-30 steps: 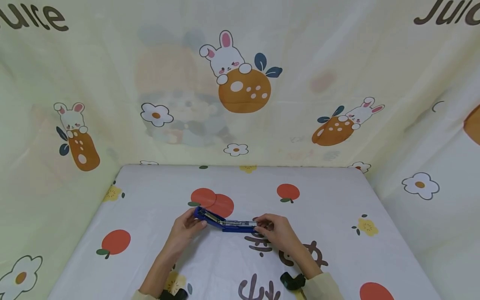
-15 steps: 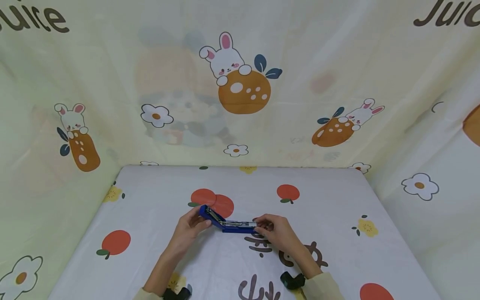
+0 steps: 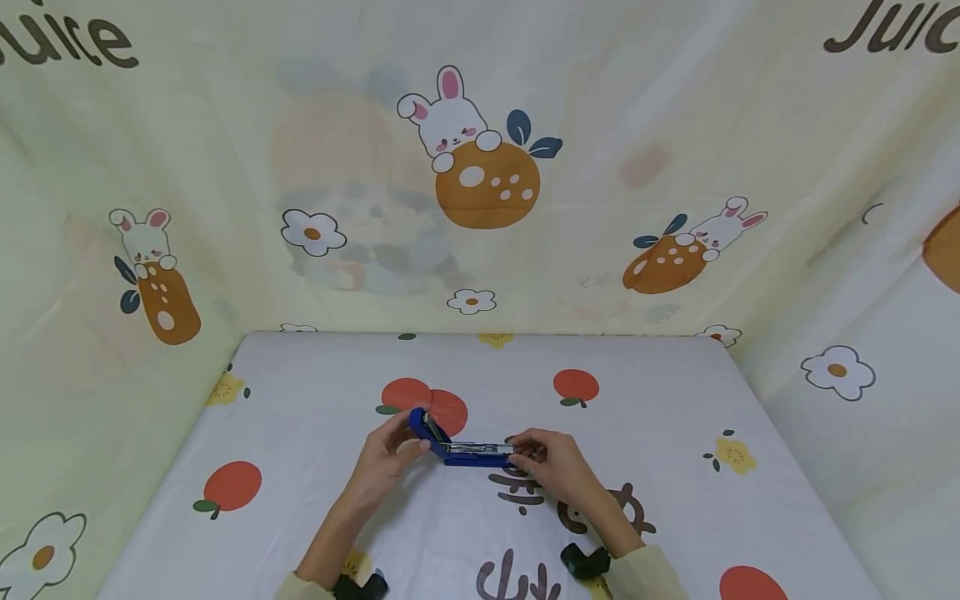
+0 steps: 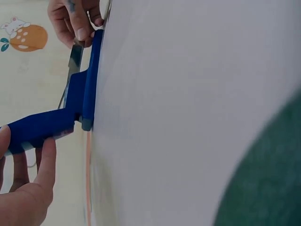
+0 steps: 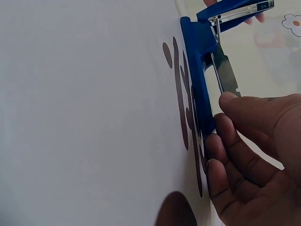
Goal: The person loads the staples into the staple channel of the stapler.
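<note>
A blue stapler (image 3: pixel 474 460) is folded open, its base low over the white cloth. My left hand (image 3: pixel 381 462) grips the raised top cover (image 4: pixel 42 126) between thumb and fingers; the cover slants up to the left from the hinge. At the other end my right hand (image 3: pixel 558 462) pinches the tip of the metal staple magazine (image 5: pixel 225 70), thumb on it and fingers by the base's end. In the right wrist view the magazine stands apart from the base, and the cover's metal-lined inside shows. The magazine's tip is hidden under the right fingers.
A white tablecloth (image 3: pixel 637 417) printed with fruit, flowers and dark lettering covers the table. Behind it hangs a pale curtain (image 3: pixel 570 250) with rabbit prints, which also closes in both sides. Dark bands (image 3: pixel 585 562) sit at the wrists.
My left hand has moved a little to the right and up, swinging the stapler's cover more upright. The right hand and the base have stayed in place.
</note>
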The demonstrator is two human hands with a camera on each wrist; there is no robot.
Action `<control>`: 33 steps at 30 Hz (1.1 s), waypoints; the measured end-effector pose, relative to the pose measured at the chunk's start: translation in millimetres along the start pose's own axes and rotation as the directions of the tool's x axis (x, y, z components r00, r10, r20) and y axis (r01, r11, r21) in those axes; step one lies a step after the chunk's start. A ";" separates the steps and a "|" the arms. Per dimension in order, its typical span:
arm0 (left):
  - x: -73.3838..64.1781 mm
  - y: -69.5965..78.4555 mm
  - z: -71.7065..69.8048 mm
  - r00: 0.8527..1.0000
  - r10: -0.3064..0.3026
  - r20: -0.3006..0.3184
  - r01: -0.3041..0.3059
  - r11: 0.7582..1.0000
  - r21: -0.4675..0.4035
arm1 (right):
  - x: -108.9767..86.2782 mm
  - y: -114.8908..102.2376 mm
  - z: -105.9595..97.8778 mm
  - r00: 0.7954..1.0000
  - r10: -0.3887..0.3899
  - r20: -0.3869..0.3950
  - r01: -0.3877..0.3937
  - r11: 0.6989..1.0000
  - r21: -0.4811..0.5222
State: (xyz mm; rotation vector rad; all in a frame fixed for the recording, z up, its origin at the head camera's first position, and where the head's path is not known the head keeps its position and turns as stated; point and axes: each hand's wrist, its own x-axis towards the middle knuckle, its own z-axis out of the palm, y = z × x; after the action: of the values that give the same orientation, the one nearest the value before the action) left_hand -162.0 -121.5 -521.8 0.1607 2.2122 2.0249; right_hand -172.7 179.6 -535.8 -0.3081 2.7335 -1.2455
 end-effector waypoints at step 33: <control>2.5 -3.4 13.4 1.000 0.018 -0.021 -0.017 0.999 0.043 | -1.3 2.3 3.7 1.000 0.004 -0.012 -0.004 1.000 0.007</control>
State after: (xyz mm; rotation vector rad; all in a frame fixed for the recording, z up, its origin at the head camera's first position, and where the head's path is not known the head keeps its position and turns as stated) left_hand -162.1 -108.2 -526.4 0.1644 2.2758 1.9982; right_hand -171.0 178.6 -539.9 -0.2957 2.7381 -1.2593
